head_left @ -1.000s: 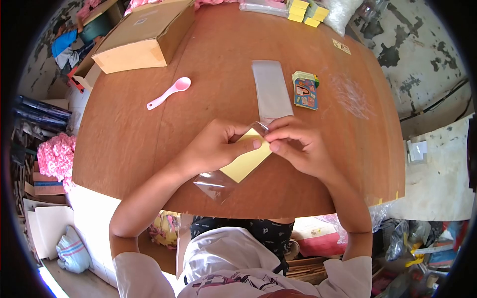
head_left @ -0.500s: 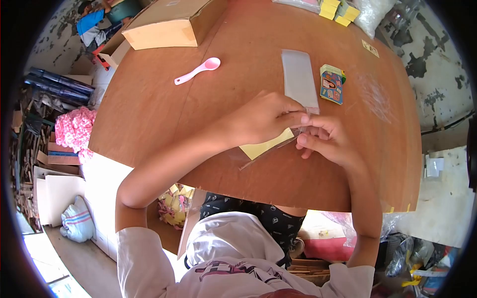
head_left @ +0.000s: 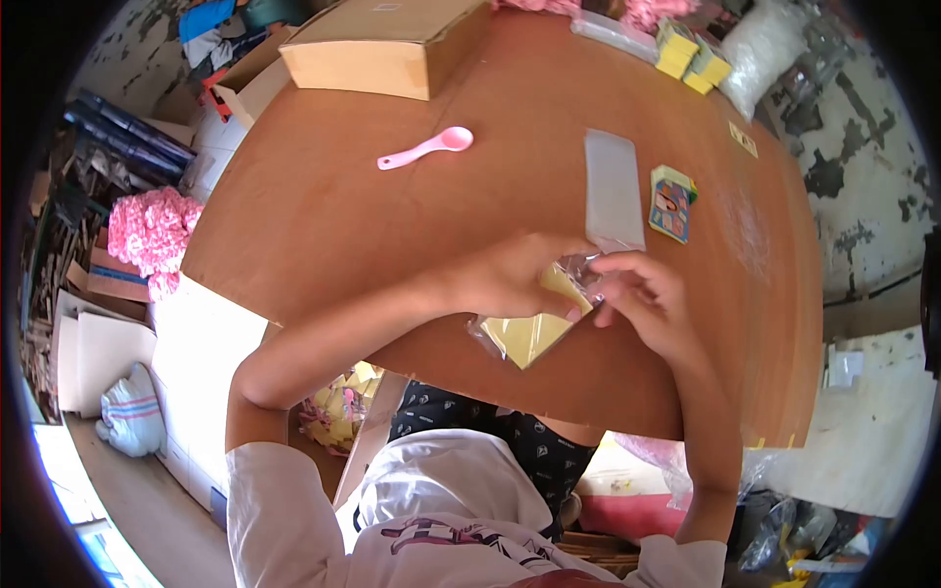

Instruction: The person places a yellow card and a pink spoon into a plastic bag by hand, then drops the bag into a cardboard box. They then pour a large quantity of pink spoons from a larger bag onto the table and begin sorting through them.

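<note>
Clear wrap (head_left: 580, 269) | yellow card (head_left: 529, 335) inside | left fingers (head_left: 561, 307) holding both | right fingers (head_left: 637, 263) at wrap's edge, grip unclear

A: First entry?
B: Card (head_left: 529, 338), plain pale yellow; its wrapper (head_left: 585, 265), colourless with white glints.
A: Next?
B: Table (head_left: 392, 225), reddish brown, wood-grained. Spoon (head_left: 431, 147), solid pink. Card pack (head_left: 670, 213), blue-faced, multicoloured print. Flat plastic strip (head_left: 615, 186), milky grey.
A: And after that?
B: Shirt (head_left: 441, 544), white, dark and maroon print. Shorts (head_left: 470, 416), black, small white motifs. Sack (head_left: 133, 414), pale blue, red and blue stripes.
</note>
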Available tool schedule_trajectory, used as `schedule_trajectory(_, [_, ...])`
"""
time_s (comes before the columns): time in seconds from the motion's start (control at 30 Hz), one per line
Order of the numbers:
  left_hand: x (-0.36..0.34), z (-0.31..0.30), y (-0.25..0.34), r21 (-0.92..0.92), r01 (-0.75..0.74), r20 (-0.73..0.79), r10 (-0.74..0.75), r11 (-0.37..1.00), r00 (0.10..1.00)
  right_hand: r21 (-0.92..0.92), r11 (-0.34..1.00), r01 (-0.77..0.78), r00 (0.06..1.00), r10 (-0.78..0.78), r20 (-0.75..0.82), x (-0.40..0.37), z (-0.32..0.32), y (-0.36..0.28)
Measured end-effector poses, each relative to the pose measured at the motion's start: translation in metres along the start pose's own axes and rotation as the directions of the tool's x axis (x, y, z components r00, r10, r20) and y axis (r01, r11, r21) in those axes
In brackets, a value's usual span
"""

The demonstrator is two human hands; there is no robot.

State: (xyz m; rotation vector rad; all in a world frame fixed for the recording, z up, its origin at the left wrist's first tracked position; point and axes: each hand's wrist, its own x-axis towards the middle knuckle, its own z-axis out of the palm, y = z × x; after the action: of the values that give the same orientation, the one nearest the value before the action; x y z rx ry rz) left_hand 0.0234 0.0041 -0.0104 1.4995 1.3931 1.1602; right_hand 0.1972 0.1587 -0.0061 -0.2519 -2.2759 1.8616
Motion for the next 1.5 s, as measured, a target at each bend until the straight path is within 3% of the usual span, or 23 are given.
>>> schedule_trajectory(0.07, [-0.005,-0.007,-0.013,-0.024,-0.029,-0.002,0.029,0.999,1.0,0.042,0.996,0.073,0.997,-0.072,-0.022,0.01,-0.01,0.014])
schedule_trajectory(0.13, [-0.005,-0.015,-0.008,-0.081,-0.143,0.289,0.161,0.986,0.944,-0.127,0.983,0.132,0.953,-0.161,-0.256,0.029,-0.01,0.013])
schedule_trajectory(0.17, [-0.007,-0.018,-0.003,-0.171,-0.011,0.432,0.085,0.985,0.898,-0.173,0.98,0.1,0.938,-0.151,-0.311,0.039,-0.007,0.013])
schedule_trajectory(0.23, [-0.01,-0.012,0.0,-0.244,-0.077,0.497,0.192,0.967,0.846,-0.467,0.848,0.25,0.906,-0.375,-0.195,0.069,0.004,0.011])
schedule_trajectory(0.33, [-0.013,-0.005,-0.005,-0.276,-0.102,0.537,0.242,0.956,0.808,-0.732,0.455,0.508,0.772,-0.617,0.152,0.121,0.041,-0.007])
schedule_trajectory(0.4, [-0.015,-0.007,-0.003,-0.325,-0.012,0.549,0.199,0.946,0.812,-0.692,0.433,0.578,0.743,-0.63,0.225,0.155,0.073,-0.008])
schedule_trajectory(0.47, [-0.014,-0.01,-0.003,-0.321,-0.055,0.512,0.222,0.945,0.83,-0.768,0.215,0.603,0.666,-0.666,0.337,0.182,0.093,-0.005])
schedule_trajectory(0.5, [-0.014,-0.011,-0.002,-0.318,-0.095,0.471,0.244,0.943,0.848,-0.773,0.212,0.597,0.666,-0.669,0.331,0.195,0.099,-0.003])
schedule_trajectory(0.57, [-0.015,-0.016,0.004,-0.353,-0.077,0.448,0.241,0.932,0.861,-0.783,0.009,0.623,0.668,-0.527,0.525,0.211,0.105,-0.001])
schedule_trajectory(0.7, [-0.018,-0.017,0.007,-0.472,-0.028,0.348,0.215,0.881,0.913,-0.828,-0.07,0.557,0.766,-0.342,0.545,0.197,0.096,-0.01])
schedule_trajectory(0.77, [-0.019,-0.017,0.006,-0.51,-0.048,0.326,0.244,0.859,0.913,-0.791,0.162,0.59,0.718,-0.554,0.422,0.176,0.075,-0.007])
schedule_trajectory(0.8, [-0.017,-0.015,0.005,-0.538,-0.063,0.298,0.259,0.841,0.919,-0.8,0.159,0.579,0.727,-0.544,0.418,0.163,0.065,-0.007])
schedule_trajectory(0.83, [-0.011,-0.011,0.002,-0.519,-0.222,0.203,0.372,0.825,0.906,-0.766,0.375,0.522,0.771,-0.592,0.235,0.147,0.056,-0.008])
schedule_trajectory(0.87, [-0.011,-0.009,0.0,-0.528,-0.224,0.211,0.382,0.819,0.9,-0.678,0.574,0.46,0.802,-0.596,0.04,0.131,0.045,-0.011])
schedule_trajectory(0.97, [-0.014,-0.01,0.01,-0.548,0.058,0.205,0.067,0.834,0.977,-0.498,0.783,0.372,0.82,-0.529,-0.219,0.091,-0.007,0.001])
schedule_trajectory(1.03, [-0.007,-0.005,-0.002,-0.417,-0.029,0.125,0.089,0.908,0.988,-0.305,0.903,0.303,0.801,-0.414,-0.432,0.059,-0.019,-0.018])
schedule_trajectory(1.1, [-0.003,-0.001,-0.009,-0.156,-0.12,-0.023,0.118,0.98,0.993,-0.221,0.913,0.342,0.756,-0.407,-0.512,0.037,-0.033,-0.029])
schedule_trajectory(1.13, [-0.002,-0.001,-0.009,-0.157,-0.117,-0.015,0.116,0.981,0.993,-0.135,0.911,0.391,0.71,-0.391,-0.586,0.028,-0.036,-0.032])
schedule_trajectory(1.2, [-0.002,-0.001,-0.005,-0.144,0.159,0.001,-0.16,0.977,0.987,-0.032,0.918,0.396,0.711,-0.328,-0.622,0.013,-0.037,-0.041])
schedule_trajectory(1.27, [0.001,0.003,-0.011,-0.082,0.149,-0.041,-0.153,0.985,0.987,0.075,0.911,0.405,0.711,-0.262,-0.653,0.002,-0.035,-0.036])
schedule_trajectory(1.37, [0.004,0.006,-0.002,-0.004,0.162,-0.084,-0.162,0.987,0.983,0.22,0.925,0.311,0.839,-0.158,-0.521,-0.003,-0.012,-0.023])
schedule_trajectory(1.43, [0.005,0.009,-0.001,0.012,0.188,-0.072,-0.187,0.982,0.98,0.215,0.93,0.299,0.854,-0.16,-0.496,-0.008,0.003,-0.013])
schedule_trajectory(1.5, [0.007,0.012,-0.007,0.082,0.03,-0.125,-0.02,0.996,0.992,0.113,0.944,0.309,0.864,-0.229,-0.448,-0.008,0.01,-0.004])
